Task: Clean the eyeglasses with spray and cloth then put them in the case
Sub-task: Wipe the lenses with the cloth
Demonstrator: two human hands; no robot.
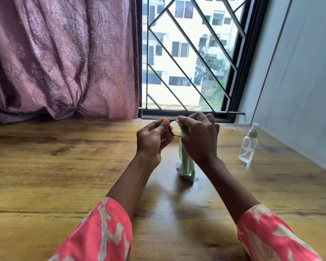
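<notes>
Both forearms raised at frame centre. Left hand [153, 137] pinches the eyeglasses [172, 129] frame; right hand [198, 136] grips the pale green cloth [185, 166] against a lens.

One pair of eyeglasses [172, 129], one cloth [185, 166], one spray bottle [248, 146], two hands.

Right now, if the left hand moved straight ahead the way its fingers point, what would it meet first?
Probably the right hand, which pinches the green cloth around the eyeglasses that the left hand holds. Depth is unclear.
</notes>
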